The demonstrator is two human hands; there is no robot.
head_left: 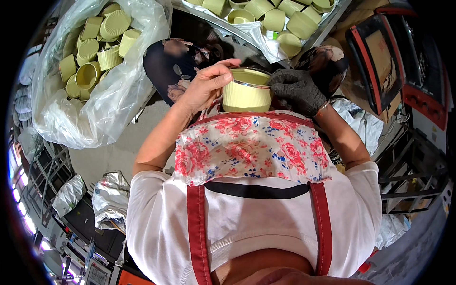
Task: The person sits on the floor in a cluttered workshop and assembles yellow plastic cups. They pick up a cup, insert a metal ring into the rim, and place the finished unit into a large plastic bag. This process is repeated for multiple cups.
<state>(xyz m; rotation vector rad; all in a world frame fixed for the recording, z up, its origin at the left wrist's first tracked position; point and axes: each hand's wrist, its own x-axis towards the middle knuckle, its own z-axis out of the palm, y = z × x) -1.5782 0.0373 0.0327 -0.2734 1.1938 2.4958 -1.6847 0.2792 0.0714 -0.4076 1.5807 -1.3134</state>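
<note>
Reading the clock from the cup (247, 99) at its centre: a pale yellow-green, fluted one wearing a shiny silver band around its rim. Holding it upright between the patterned knees (164, 71), just beyond the top edge of the floral apron (251, 147). Pinching the rim at nine o'clock between thumb and fingers of the bare left hand (209, 83). Pinching it at three o'clock with curled fingers of the dark-gloved right hand (300, 92). Showing pale inner wall inside the cup, hiding most of its bottom.

Seeing, toward half past nine, a clear plastic bag (111, 118) holding a heap of similar cups (88, 50), some lying sideways, some turning ribbed bases outward. Seeing, between twelve and one, a metal-edged tray (331, 26) holding more of them over a whitish liner (268, 43), including one lying at the near corner.

Working in a narrow gap, having a knee near at either side and the tray's corner near at one. Finding grey floor (114, 159) showing at eight, between bag and left forearm. Meeting a red-and-black frame (365, 64) toward half past two, well apart from the gloved hand.
</note>
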